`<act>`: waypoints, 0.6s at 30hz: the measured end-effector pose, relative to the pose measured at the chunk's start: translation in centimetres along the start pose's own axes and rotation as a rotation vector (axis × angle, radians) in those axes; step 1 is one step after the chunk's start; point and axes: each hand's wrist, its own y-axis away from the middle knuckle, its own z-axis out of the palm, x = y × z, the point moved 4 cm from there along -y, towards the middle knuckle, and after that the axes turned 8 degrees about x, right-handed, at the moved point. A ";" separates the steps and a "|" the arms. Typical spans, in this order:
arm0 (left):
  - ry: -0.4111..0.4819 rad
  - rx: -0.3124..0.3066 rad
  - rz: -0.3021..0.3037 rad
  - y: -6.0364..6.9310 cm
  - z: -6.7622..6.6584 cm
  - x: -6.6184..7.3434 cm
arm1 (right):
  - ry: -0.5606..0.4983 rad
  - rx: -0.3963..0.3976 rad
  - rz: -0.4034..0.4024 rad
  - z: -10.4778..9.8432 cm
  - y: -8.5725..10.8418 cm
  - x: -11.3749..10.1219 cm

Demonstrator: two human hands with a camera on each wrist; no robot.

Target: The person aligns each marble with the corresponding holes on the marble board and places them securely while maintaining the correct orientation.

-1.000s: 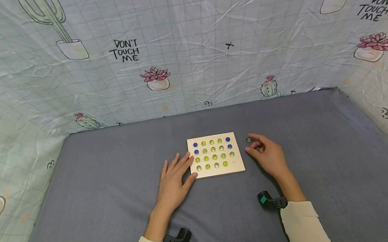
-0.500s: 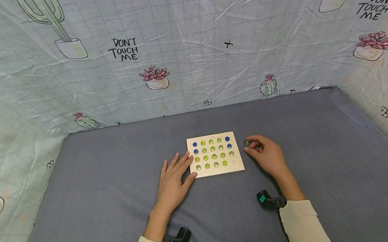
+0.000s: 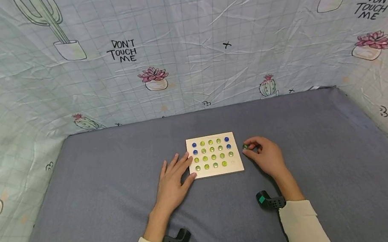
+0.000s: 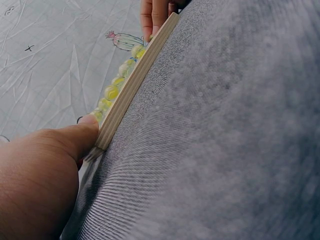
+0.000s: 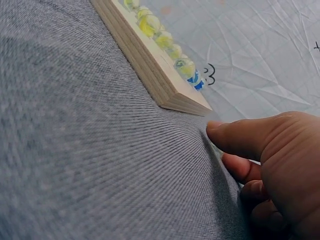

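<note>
A pale wooden board [image 3: 220, 170] with rows of marbles lies on the grey cloth in the head view. Most marbles are yellow-green, with several blue ones at the two upper corners; the lower right hollow holds no marble. My left hand [image 3: 173, 187] rests its spread fingers and thumb at the board's left edge. Just right of the board, my right hand [image 3: 269, 157] pinches a green marble [image 3: 245, 146] between thumb and index finger. In the right wrist view that marble is mostly hidden behind the thumb [image 5: 240, 135].
Grey cloth [image 3: 107, 162] covers the table around the board. A patterned curtain [image 3: 182, 54] hangs behind and along both sides. Each wrist wears a dark band; the right one [image 3: 270, 200] carries a green patch.
The green marble has come toward me, from beside the right index fingertip to between finger and thumb. My right fingers have drawn closer together. The left hand stays on the board.
</note>
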 end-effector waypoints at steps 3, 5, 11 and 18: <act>-0.002 -0.014 -0.012 0.0 0.0 0.0 | -0.004 -0.011 -0.008 -0.1 0.0 -0.1; -0.004 -0.019 -0.015 0.0 0.0 0.0 | -0.006 -0.016 -0.010 -0.1 0.0 -0.2; -0.007 -0.014 -0.013 0.0 0.0 0.0 | 0.006 -0.014 -0.006 0.0 0.0 0.0; 0.002 0.004 -0.001 0.0 0.0 0.1 | 0.021 -0.006 -0.007 0.0 0.0 0.0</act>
